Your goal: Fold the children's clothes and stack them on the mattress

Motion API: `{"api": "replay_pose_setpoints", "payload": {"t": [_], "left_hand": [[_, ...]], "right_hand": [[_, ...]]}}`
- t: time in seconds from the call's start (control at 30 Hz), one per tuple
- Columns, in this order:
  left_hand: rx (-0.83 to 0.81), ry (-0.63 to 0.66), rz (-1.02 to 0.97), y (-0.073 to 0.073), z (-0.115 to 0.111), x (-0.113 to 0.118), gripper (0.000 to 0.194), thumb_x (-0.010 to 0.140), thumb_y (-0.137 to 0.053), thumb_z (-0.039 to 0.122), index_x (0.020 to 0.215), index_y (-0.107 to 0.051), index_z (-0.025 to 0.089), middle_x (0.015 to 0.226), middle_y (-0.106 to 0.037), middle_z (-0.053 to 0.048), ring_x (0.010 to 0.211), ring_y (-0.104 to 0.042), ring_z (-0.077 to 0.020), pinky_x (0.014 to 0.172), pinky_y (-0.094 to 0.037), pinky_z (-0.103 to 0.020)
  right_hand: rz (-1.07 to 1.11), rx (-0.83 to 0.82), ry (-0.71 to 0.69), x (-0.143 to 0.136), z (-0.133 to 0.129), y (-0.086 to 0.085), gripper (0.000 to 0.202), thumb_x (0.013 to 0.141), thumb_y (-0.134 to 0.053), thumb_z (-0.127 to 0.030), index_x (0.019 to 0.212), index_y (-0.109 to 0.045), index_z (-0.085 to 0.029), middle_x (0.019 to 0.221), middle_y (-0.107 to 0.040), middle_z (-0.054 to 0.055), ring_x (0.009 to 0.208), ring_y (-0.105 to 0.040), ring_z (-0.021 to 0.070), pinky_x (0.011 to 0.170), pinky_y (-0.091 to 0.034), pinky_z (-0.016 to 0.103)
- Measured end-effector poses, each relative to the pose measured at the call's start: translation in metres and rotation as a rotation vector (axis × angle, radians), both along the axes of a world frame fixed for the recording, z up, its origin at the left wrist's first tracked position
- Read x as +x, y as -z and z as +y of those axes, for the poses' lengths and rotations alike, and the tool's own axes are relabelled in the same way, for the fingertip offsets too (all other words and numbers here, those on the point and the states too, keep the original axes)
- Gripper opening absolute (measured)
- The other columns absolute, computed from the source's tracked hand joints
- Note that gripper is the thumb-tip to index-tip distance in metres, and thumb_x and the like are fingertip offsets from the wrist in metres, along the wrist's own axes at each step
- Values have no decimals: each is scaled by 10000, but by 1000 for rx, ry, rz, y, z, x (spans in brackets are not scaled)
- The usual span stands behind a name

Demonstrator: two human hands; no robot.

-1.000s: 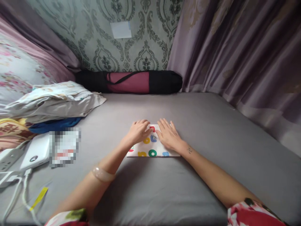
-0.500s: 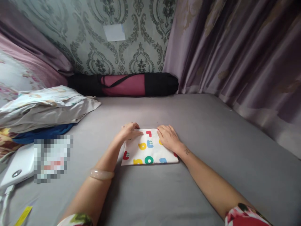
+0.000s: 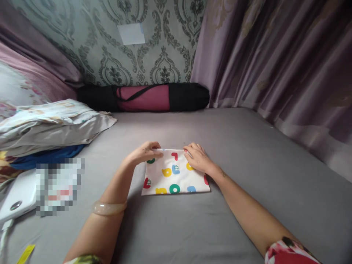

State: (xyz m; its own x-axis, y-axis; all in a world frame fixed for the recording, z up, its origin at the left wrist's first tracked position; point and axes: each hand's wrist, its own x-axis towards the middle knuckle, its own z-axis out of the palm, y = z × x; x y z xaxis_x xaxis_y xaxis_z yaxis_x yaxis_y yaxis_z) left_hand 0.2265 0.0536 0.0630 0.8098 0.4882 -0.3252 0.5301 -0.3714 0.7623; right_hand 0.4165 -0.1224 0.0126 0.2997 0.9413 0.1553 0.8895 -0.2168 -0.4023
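Note:
A folded white cloth (image 3: 182,179) printed with red, yellow, green and blue letters lies flat on the grey bed sheet (image 3: 176,227). My left hand (image 3: 145,151) grips its far left edge, thumb on top and fingers curled over the far side. At the far right edge, my right hand (image 3: 198,158) has its bent fingers closed on the cloth. Parts of both hands' fingertips are hidden behind that edge.
A long black and maroon bag (image 3: 143,98) lies against the patterned wall. Crumpled clothes (image 3: 55,121) are heaped at the left. Nearer stand a white device (image 3: 20,196) with a cable and a blurred-out item (image 3: 60,187). Purple curtains (image 3: 264,55) hang on the right.
My left hand has shifted slightly left and its fingers are more curled. My right hand's fingers have bent from lying flat to closing over the far edge.

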Motion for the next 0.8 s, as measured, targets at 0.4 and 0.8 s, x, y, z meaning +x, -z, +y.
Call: {"api": "replay_pose_setpoints", "payload": {"t": [0.4,0.8], "left_hand": [[-219,112,-329,-79,-31,-35,274,761,-728,358,887,-582,164,647,-541,38,517,-444,-46,441,-329,-149],[268,-108,-548,-74,-31,-31,247,800,-674,373,946,-706,176,827,-706,-37,687,-626,-139,609,-519,-237]], "right_hand": [[534,-98,-171,24,-42,-97,190,789,-623,-296,933,-702,-201,977,-708,29,874,-647,174,761,-480,259],[423,127,-93,17,-54,-120,268,856,-612,-457,921,-693,-209,849,-707,8,753,-639,156,654,-481,252]]}}
